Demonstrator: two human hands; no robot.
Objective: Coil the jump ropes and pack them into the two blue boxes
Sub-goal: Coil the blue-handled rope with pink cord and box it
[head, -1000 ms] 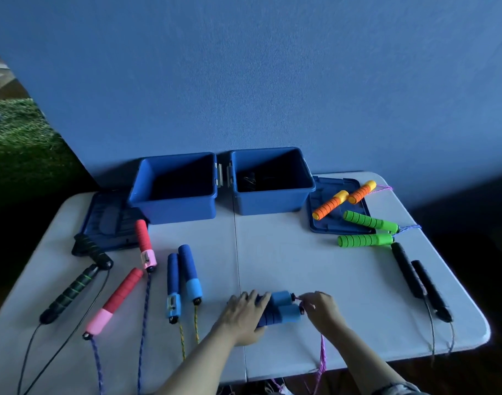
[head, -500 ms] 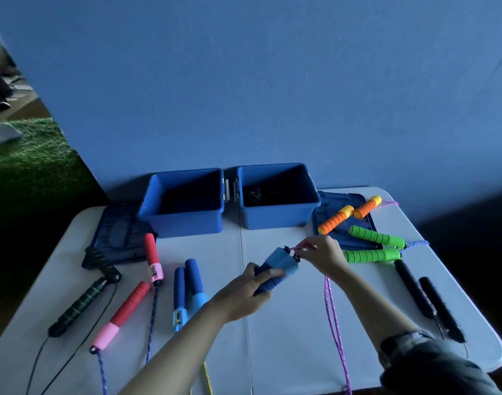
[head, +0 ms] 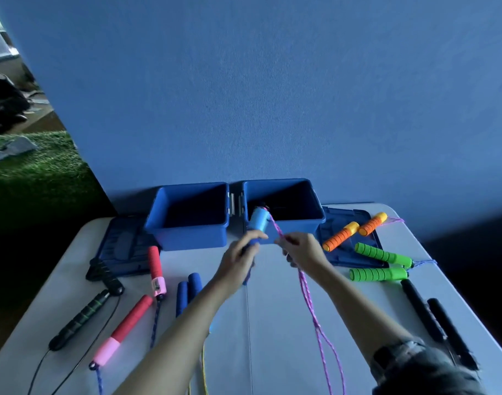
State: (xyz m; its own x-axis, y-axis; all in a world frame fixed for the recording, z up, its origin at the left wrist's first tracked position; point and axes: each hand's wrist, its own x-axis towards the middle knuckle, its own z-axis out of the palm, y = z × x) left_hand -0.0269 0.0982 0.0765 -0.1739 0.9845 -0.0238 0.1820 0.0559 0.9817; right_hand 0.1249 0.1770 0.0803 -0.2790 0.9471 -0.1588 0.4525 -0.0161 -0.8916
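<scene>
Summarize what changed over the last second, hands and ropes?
The left hand lifted the blue handles off the table's near edge and carried them up and away, toward the right blue box. The right hand, pinching the pink rope throughout, rose with them, and the rope now trails down to the near edge. The other ropes, both boxes and the lids stayed where they were.

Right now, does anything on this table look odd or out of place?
Mostly orderly. The orange handles lie on a box lid rather than the table, and several cords hang over the table's near edge.
</scene>
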